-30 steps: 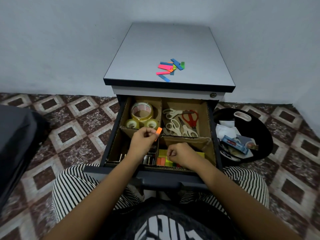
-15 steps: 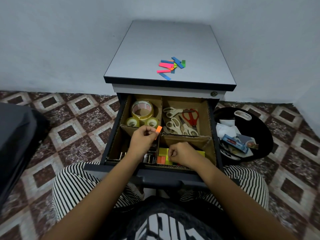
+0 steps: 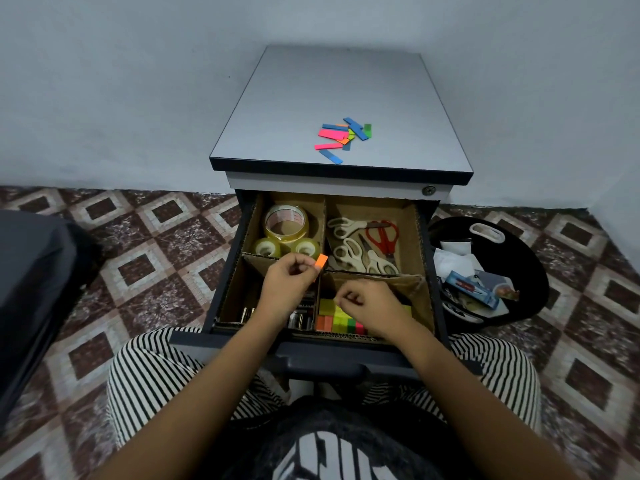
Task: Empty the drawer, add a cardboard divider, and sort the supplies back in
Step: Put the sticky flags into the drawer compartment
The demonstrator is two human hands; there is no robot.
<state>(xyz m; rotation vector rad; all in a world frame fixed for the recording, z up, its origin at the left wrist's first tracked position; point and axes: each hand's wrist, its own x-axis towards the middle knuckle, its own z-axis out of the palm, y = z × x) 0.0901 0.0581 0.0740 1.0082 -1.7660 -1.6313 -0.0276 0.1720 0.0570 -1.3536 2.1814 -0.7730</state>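
The open drawer [image 3: 225,271] holds a cardboard divider [image 3: 408,282] making four compartments. Tape rolls [image 3: 285,221] sit back left, scissors [image 3: 367,244] back right, metal clips [image 3: 247,313] front left, coloured sticky-note pads [image 3: 341,320] front right. My left hand [image 3: 287,282] pinches an orange sticky flag [image 3: 321,262] above the divider's centre. My right hand [image 3: 367,303] hovers over the pads with fingers curled; whether it holds anything is hidden. Several loose coloured flags [image 3: 343,136] lie on the cabinet top [image 3: 311,81].
A black bin [image 3: 530,271] with paper and packaging stands right of the drawer. A dark object [image 3: 31,289] lies on the tiled floor at left. My striped-trousered knees [image 3: 149,372] sit under the drawer front.
The view has shifted slightly. Both hands stay almost in place over the drawer's front; the left still pinches the orange flag.
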